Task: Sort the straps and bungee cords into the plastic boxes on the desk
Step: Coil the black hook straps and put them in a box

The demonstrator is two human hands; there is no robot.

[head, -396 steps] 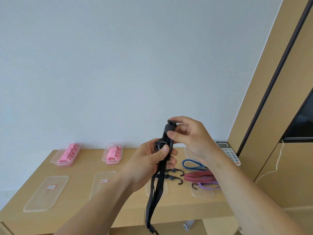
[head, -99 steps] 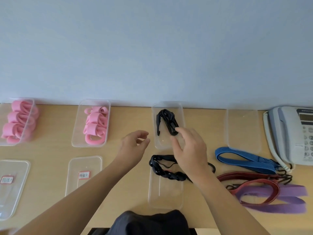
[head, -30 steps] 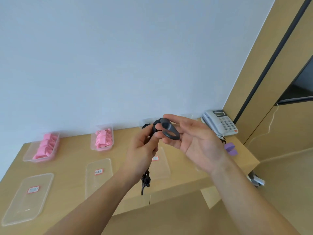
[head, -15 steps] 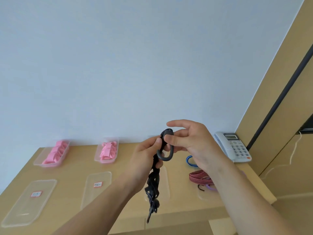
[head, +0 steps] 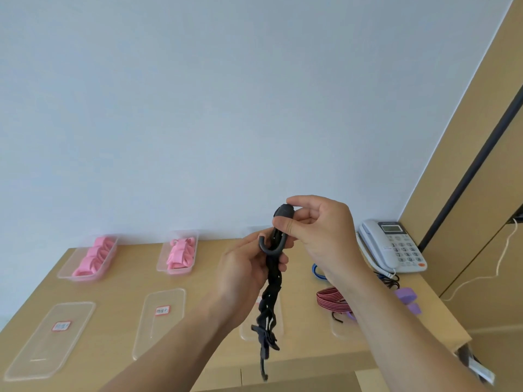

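Pinched the hook end of the black bungee cord (head: 271, 292) in the right hand (head: 319, 236), gripped the braid just below with the left hand (head: 243, 274), hands nearly touching. Held it raised above the desk (head: 119, 290), tail dangling free, likely to fold it small enough for one of the plastic boxes (head: 174, 271).

I read this as an office. Wooden desk (head: 119, 292) against a plain pale wall (head: 198, 108), corded phone (head: 393, 244) at its right end, tan wood panels (head: 467, 236) beside it. Clear boxes (head: 82, 277) and labelled lids (head: 158, 329) laid out in rows on the desk.
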